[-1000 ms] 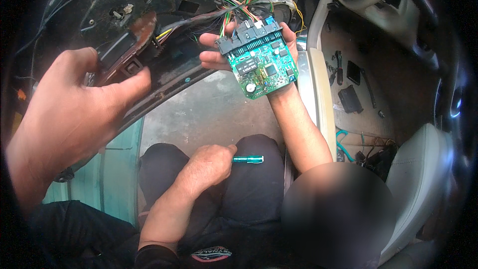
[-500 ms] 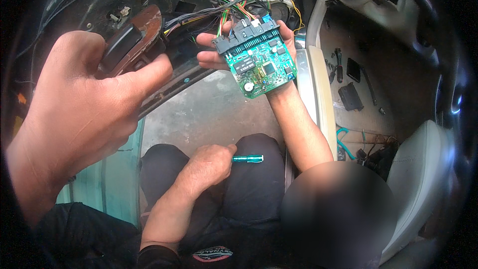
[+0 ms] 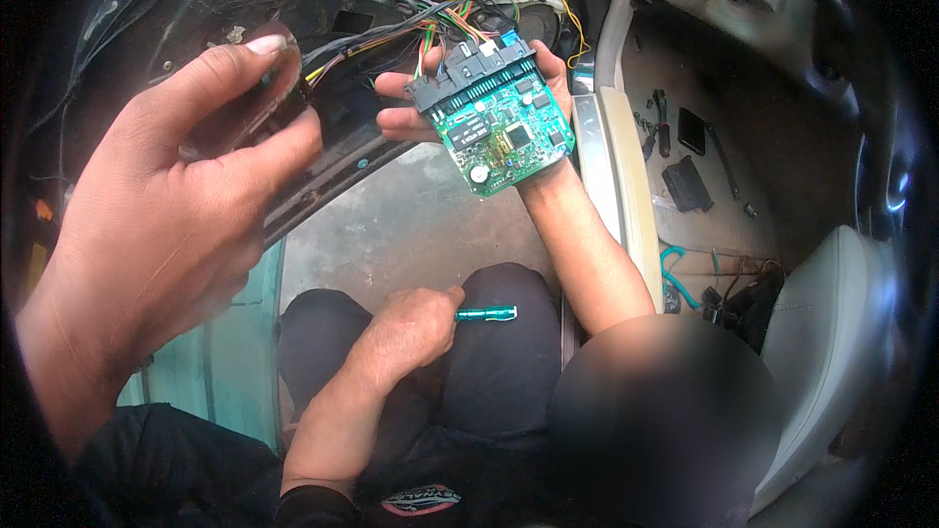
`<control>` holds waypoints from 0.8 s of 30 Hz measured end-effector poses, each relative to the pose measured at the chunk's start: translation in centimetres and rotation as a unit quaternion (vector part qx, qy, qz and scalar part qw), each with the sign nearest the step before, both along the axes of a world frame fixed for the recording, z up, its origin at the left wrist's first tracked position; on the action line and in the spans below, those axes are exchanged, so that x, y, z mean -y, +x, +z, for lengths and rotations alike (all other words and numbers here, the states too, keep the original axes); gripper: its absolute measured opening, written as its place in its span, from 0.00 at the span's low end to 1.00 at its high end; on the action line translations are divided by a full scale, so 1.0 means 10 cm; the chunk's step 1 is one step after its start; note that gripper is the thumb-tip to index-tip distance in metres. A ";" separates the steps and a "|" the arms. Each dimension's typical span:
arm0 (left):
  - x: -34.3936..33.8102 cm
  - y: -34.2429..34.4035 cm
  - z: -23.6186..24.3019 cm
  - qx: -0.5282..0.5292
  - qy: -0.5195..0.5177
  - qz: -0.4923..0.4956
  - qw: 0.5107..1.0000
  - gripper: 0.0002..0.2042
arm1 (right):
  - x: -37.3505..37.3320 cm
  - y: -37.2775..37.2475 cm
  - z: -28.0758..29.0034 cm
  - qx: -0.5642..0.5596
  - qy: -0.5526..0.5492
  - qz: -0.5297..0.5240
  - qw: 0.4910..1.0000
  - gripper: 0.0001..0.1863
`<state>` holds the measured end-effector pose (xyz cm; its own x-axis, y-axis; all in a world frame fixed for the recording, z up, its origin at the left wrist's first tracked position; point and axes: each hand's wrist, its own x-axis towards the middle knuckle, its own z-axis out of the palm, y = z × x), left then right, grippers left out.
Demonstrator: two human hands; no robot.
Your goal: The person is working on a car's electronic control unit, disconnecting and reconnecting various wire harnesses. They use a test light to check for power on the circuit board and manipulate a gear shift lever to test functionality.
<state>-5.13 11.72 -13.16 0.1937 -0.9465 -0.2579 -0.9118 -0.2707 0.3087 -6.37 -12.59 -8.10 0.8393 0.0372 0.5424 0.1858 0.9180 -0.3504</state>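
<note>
My right hand (image 3: pixel 558 88) comes up from the right, palm up, under a bare green circuit board (image 3: pixel 514 132), with fingers showing past its left edge and the thumb at its right. Black connectors (image 3: pixel 474 73) line the board's far edge, joined to coloured wires (image 3: pixel 455 5). Over my knees, my left hand (image 3: pixel 411 328) is closed round a green pen-shaped tool (image 3: pixel 487 313), its end sticking out to the right. At the left, close up, another person's hand (image 3: pixel 186 156) pinches a brown trim piece (image 3: pixel 279 93), largely hidden by the fingers. A blurred patch hides my right elbow.
Loose wiring fills the car's interior at the top. Right of the pale door sill (image 3: pixel 631 205), a phone-like black slab (image 3: pixel 692 131), pliers-like tool (image 3: pixel 663 125), black box (image 3: pixel 688 184) and teal cord (image 3: pixel 675 279) lie on the floor. A grey seat (image 3: pixel 827 352) stands at lower right.
The other person's hand has turned the trim piece, and a finger now lies along its top. The board appears slightly further left. My left hand with the green tool is nearly unmoved.
</note>
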 end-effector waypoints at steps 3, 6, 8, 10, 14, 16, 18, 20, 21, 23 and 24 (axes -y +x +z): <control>-0.01 0.00 -0.02 -0.003 -0.007 -0.001 1.000 0.07 | 0.00 0.04 -0.02 0.047 0.025 0.050 0.997 0.47; -0.01 0.00 -0.04 -0.006 -0.014 0.001 1.000 0.06 | 0.00 0.04 -0.03 0.038 0.028 0.047 0.998 0.47; 0.00 -0.01 -0.04 -0.004 -0.006 0.001 1.000 0.06 | 0.01 0.04 -0.04 0.039 0.019 0.045 0.998 0.46; 0.04 -0.05 -0.03 0.002 0.016 -0.003 1.000 0.07 | 0.03 0.04 -0.04 0.043 0.018 0.048 0.998 0.46; 0.03 -0.08 -0.03 -0.007 0.019 -0.030 0.999 0.07 | 0.01 0.03 -0.02 0.034 0.042 0.057 0.997 0.45; 0.05 -0.07 -0.05 -0.011 0.016 -0.033 0.999 0.07 | 0.01 0.04 -0.02 0.046 0.045 0.047 0.997 0.45; 0.01 -0.07 -0.07 -0.014 0.013 -0.029 0.999 0.07 | -0.02 0.05 -0.01 0.037 0.027 0.042 0.998 0.44; 0.01 -0.07 -0.08 -0.023 0.012 -0.021 0.999 0.07 | -0.02 0.05 -0.01 0.032 0.016 0.036 0.999 0.44; 0.01 -0.07 -0.08 -0.029 0.013 -0.015 0.999 0.07 | -0.02 0.06 -0.01 0.041 0.027 0.040 0.998 0.44; 0.03 -0.07 -0.04 -0.033 0.015 0.014 0.999 0.08 | -0.03 0.05 -0.02 0.058 0.049 0.046 0.996 0.44; 0.04 -0.08 0.03 -0.032 0.016 0.037 0.999 0.08 | -0.01 0.04 -0.03 0.049 0.037 0.037 0.997 0.44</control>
